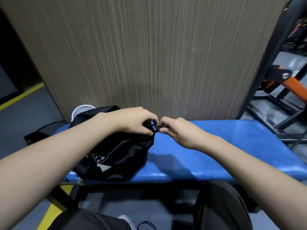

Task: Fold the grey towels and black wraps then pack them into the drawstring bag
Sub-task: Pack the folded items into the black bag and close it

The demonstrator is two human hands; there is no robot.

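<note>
On the blue bench [207,146] before a wood-grain panel [149,55], the black drawstring bag [116,156] lay at left while the left hand [132,120] and right hand [179,130] both pinched its cord [153,126].

- A black drawstring bag [116,155] lies on its side, bulging and full, on the left part of a blue padded bench [224,146]. A white printed label and a pale triangle show on its near face.
- Its gathered mouth points right, toward the middle of the bench.
- A black cord [153,126] runs out from the mouth, pinched between the fingers of both hands.
</note>
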